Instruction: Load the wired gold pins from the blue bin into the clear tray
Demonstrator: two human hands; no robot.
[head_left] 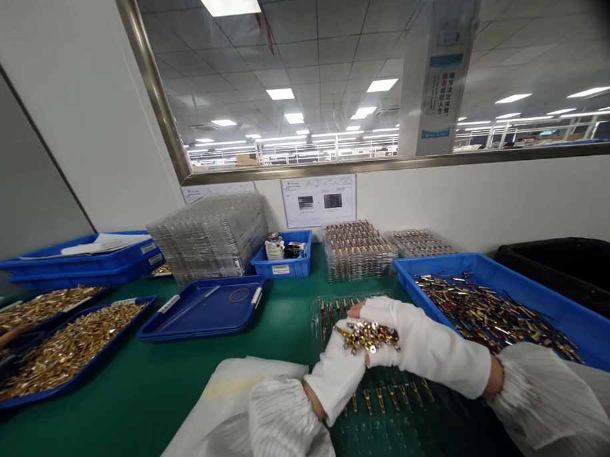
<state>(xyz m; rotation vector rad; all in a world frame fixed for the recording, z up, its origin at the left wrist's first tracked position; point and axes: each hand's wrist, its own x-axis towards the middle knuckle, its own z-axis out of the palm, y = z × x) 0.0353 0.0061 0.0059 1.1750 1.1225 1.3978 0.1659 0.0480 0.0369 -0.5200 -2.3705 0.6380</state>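
A bunch of small gold metal pins [369, 337] is gathered between my two white-gloved hands, their round ends towards me. My left hand [337, 374] cups the bunch from the left and below. From the right, my right hand [406, 328] curls around the same bunch, its bare fingertips showing at the upper left. Some of the fingers are hidden behind the pins. Under both hands lies a clear plastic tray [316, 325] with pins standing in rows [391, 397]; the hands cover its middle.
To the right stands a blue bin [411, 268] of loose dark-and-gold pins. Stacked filled trays [360, 253], a small blue box [283, 266] and a tall clear-tray stack [210, 235] line the back. Leftward are blue trays [200, 309], gold parts [73, 343] and another person's hand [1, 338].
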